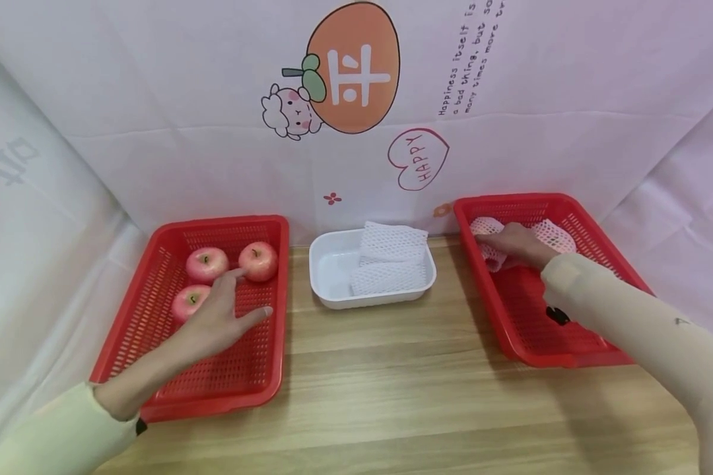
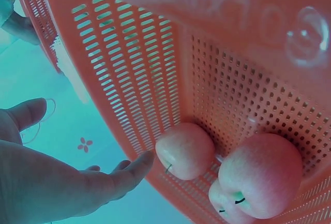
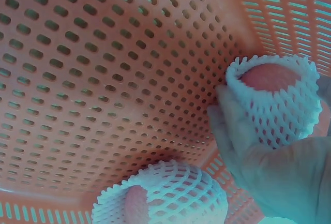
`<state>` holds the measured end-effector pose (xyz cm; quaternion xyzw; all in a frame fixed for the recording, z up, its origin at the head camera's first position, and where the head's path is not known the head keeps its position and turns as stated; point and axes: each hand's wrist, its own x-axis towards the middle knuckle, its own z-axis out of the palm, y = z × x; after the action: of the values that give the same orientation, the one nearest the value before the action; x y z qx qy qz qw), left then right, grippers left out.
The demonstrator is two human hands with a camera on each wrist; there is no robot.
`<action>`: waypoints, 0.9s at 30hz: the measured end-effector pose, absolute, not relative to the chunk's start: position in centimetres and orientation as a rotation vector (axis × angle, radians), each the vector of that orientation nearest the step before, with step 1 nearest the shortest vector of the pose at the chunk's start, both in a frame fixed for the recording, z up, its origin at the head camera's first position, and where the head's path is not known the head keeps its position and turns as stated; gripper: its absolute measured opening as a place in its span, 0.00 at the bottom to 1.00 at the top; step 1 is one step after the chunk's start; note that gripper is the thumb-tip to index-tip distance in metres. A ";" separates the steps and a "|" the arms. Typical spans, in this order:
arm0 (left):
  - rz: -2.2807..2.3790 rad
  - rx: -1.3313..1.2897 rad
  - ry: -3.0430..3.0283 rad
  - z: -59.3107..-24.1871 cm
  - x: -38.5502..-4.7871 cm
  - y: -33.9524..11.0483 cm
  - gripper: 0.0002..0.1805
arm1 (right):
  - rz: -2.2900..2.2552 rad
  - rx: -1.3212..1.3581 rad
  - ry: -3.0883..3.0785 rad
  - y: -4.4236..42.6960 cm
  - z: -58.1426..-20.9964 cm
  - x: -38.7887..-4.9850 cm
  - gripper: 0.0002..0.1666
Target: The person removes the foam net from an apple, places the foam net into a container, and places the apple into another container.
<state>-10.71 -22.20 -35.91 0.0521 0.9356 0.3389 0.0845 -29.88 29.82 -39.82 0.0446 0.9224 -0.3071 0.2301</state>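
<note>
My left hand is over the left red basket, its fingers spread and near an apple in the back corner. Two more apples, one behind the other, lie to its left. The left wrist view shows a gap between thumb and fingers with no fruit in it. Inside the right red basket, my right hand grips an apple in a white foam net, its top bare. A second netted apple lies beside it.
Between the baskets stands a white plastic tray holding white foam nets. The baskets and tray sit on a wood-grain table. A printed white cloth rises behind them.
</note>
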 end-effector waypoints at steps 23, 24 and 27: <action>1.003 0.205 2.835 -35.8 -9.6 -21.0 0.46 | -0.768 0.085 2.709 31.1 -39.3 -28.9 0.33; 1.002 0.206 2.835 -35.8 -9.6 -20.9 0.46 | -0.754 0.080 2.714 31.2 -39.2 -28.9 0.34; 1.013 0.226 2.843 -35.8 -9.5 -20.7 0.46 | -0.719 0.071 2.726 31.3 -38.8 -28.6 0.35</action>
<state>-9.45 -20.67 -35.78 0.0747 0.9378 0.3342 0.0575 -28.62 31.34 -38.80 0.0248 0.9541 -0.2518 0.1602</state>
